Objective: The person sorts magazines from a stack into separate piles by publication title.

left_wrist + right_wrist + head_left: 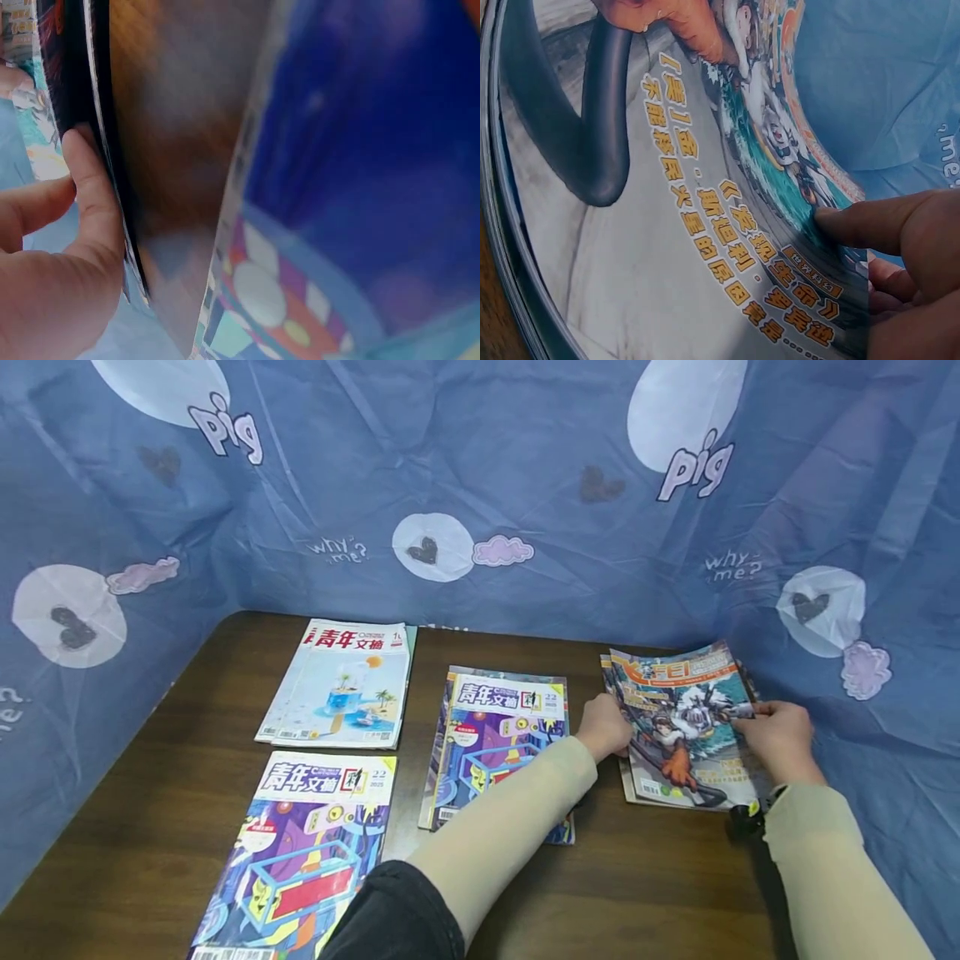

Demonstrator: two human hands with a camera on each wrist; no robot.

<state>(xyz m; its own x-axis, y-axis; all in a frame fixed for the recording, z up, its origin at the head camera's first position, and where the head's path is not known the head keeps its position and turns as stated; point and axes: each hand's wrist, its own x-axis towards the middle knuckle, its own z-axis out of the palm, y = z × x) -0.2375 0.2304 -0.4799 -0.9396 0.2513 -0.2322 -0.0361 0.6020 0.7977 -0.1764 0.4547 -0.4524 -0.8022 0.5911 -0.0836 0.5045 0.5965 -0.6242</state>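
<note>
A comic-style magazine (675,718) with an orange title and armed figures on its cover lies at the right of the table, on top of other magazines whose edges peek out at its left. My right hand (783,743) pinches its right edge, thumb on the cover and fingers behind, as the right wrist view shows; the cover (667,262) bows there. At the left edge of the pile, my left hand (603,727) grips with its fingers. In the left wrist view, a digit of that hand (67,277) lies along the magazines' edges.
Left of the pile, partly under my left forearm, lies a stack topped by a purple magazine (502,727). A matching purple magazine (300,852) lies front left, and white-covered magazines (345,685) behind it. Blue printed cloth (480,477) hangs along the brown table's (150,810) back and sides.
</note>
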